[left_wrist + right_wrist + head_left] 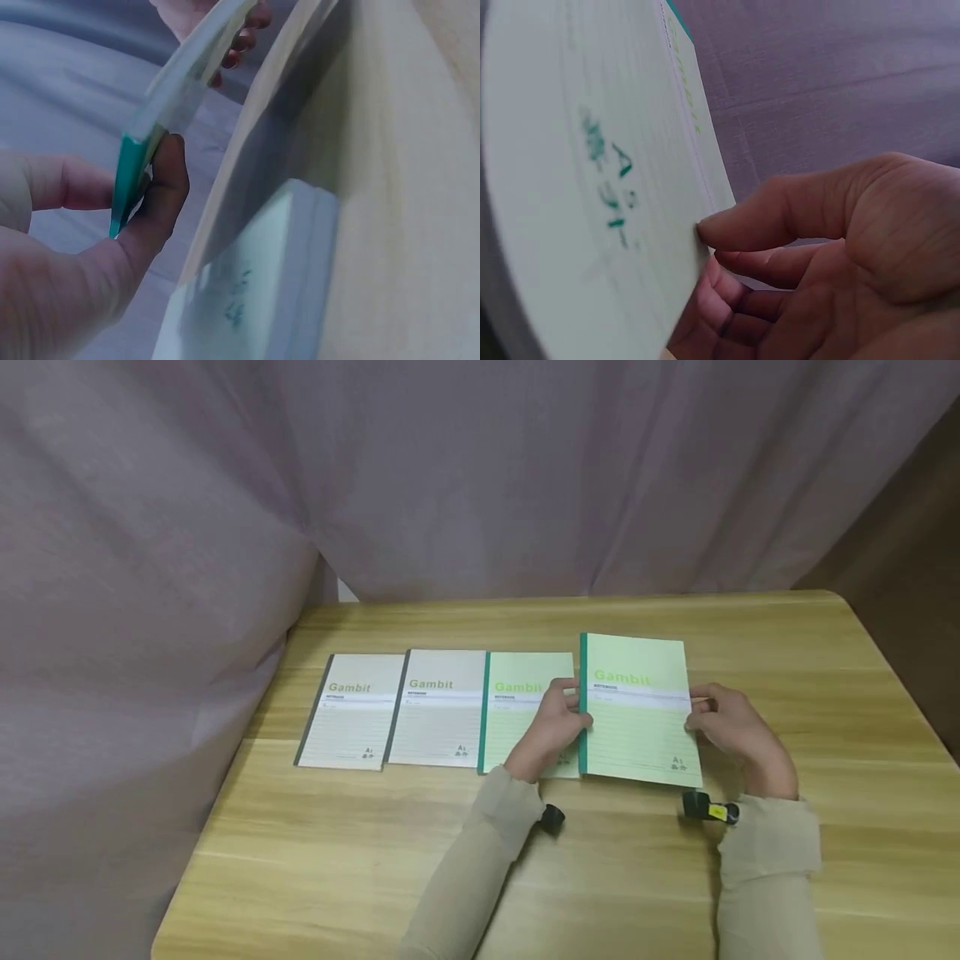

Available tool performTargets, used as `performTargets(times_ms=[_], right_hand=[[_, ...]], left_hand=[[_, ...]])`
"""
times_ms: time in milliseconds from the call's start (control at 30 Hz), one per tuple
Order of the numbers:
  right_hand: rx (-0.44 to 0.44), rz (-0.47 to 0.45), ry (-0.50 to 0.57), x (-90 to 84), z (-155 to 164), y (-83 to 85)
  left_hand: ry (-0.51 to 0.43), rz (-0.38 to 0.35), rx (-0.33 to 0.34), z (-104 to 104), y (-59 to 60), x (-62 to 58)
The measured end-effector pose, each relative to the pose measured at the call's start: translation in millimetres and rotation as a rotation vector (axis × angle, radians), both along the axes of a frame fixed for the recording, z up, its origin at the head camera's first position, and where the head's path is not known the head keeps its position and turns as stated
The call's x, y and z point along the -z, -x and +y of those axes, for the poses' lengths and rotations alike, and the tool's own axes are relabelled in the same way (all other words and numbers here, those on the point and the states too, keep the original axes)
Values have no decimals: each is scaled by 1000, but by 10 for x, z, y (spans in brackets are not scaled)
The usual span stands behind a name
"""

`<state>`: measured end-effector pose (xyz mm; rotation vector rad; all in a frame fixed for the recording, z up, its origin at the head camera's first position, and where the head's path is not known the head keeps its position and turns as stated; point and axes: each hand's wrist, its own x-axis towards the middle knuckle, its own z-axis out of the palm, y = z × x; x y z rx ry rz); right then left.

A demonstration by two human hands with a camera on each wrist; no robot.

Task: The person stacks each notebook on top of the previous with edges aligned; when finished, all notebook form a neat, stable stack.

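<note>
A pale green notebook (637, 735) with a dark green spine is held above the table by both hands. My left hand (553, 727) pinches its spine edge, thumb on the front cover and fingers behind, as the left wrist view shows. On the opposite edge, my right hand (738, 731) grips with the thumb on the cover; the right wrist view shows its other fingers curled behind. Beneath my left hand lies a second green notebook (525, 664), partly covered by that hand. The left wrist view shows two thicknesses in the stack (300, 255) there.
Two grey-white notebooks with dark spines, a left one (348, 727) and a right one (435, 727), lie in a row left of the green one on the wooden table (337, 860). A grey curtain (480, 485) hangs behind the table and along its left side.
</note>
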<state>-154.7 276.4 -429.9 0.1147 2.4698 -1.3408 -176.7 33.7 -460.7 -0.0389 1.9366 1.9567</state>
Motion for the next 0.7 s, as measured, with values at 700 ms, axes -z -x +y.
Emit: performTargets(times_ms=[700], right_hand=[[9, 43, 0, -56, -219, 85]], left_hand=[[-41, 43, -56, -188, 63, -98]])
